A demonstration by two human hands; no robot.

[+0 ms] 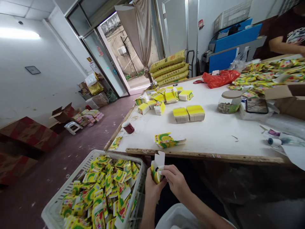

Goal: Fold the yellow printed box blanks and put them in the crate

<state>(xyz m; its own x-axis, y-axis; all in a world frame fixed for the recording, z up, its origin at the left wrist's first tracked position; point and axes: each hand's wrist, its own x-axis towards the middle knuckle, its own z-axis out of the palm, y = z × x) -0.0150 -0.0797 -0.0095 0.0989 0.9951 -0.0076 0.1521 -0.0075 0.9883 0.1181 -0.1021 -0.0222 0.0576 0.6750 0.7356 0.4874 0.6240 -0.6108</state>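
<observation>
My left hand [152, 188] is closed around a small yellow-and-green carton [156, 175], held upright just off the table's front edge. The carton's white top flap [159, 158] stands up. Against the carton's open top, the fingers of my right hand [175, 178] are bent and pressed together, with white coverings on the fingertips. What lies inside the carton is mostly hidden by these fingers. Just beyond, on the table, rests a small stack of flattened yellow-green cartons [166, 140]. To the left of my hands, a white plastic basket [92, 156] is filled with small yellow cartons [108, 184].
Bundled yellow cartons [188, 114] sit on the white table [209, 133]. A dark red cup [128, 128] stands near its left edge. To the right are a jar [229, 103], a phone [256, 106] and a red bag [220, 79]. Another person's arm [286, 47] shows far right.
</observation>
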